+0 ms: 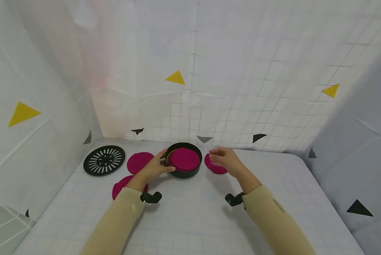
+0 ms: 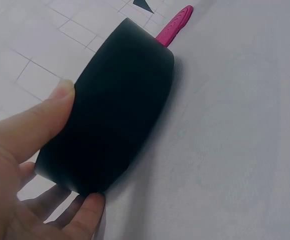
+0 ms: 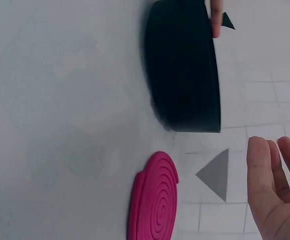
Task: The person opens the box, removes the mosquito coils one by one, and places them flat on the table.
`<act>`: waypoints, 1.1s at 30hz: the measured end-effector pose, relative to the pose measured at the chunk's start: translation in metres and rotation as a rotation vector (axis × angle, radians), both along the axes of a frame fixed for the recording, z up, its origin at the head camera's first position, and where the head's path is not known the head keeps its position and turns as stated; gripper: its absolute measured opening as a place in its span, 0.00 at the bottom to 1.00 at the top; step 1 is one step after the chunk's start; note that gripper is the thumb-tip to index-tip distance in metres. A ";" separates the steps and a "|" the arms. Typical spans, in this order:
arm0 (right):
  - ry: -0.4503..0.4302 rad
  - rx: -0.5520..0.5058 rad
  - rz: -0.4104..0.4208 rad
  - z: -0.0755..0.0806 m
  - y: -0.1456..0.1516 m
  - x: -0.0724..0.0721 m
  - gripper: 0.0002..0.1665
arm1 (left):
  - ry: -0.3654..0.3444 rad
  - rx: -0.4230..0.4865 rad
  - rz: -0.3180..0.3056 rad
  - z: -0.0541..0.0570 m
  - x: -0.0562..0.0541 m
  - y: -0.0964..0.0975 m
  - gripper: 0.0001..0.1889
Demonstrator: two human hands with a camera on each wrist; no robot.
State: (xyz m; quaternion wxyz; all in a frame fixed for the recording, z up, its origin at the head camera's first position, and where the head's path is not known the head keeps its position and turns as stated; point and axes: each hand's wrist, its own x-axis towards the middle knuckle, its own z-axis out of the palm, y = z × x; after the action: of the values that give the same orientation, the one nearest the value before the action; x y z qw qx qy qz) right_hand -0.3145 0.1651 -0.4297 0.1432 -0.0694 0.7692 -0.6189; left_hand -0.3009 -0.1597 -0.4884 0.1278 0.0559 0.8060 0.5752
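Free table between both sleeves, dark container beyond.

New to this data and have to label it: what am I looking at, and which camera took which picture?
No robot here: these are a person's bare hands. The wide picture comes from a head-worn camera looking forward and down. The other two come from cameras on the left and right wrists; the dark gadgets there seem to be them.

On the white table stands a round black tin with pink mosquito coils inside. One loose coil lies to its right, two more coils to its left, and farther left a slotted black disc, possibly the lid.

The left hand holds the tin by its side, thumb near the rim. The right hand, near the loose coil, holds nothing.
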 end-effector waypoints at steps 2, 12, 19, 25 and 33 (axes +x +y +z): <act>0.011 0.000 0.007 -0.001 -0.007 -0.003 0.22 | 0.005 -0.013 0.003 0.001 0.000 0.001 0.55; 0.055 0.033 0.026 0.004 -0.037 -0.014 0.23 | -0.002 -0.015 0.003 0.004 0.003 0.001 0.55; 0.072 0.136 0.045 0.001 -0.048 -0.024 0.24 | -0.005 0.001 -0.004 0.005 0.002 0.001 0.55; 0.073 0.177 0.061 -0.003 -0.054 -0.033 0.26 | 0.003 -0.010 -0.004 0.004 0.002 0.001 0.55; 0.079 0.218 0.102 -0.008 -0.062 -0.043 0.27 | -0.004 -0.025 -0.001 0.001 0.000 0.000 0.56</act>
State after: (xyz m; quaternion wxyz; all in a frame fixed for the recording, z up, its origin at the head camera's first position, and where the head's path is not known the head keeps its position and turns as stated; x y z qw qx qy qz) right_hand -0.3574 0.1026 -0.4381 0.1506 -0.1169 0.8323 -0.5205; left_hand -0.3013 -0.1594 -0.4879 0.1304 0.0538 0.8128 0.5652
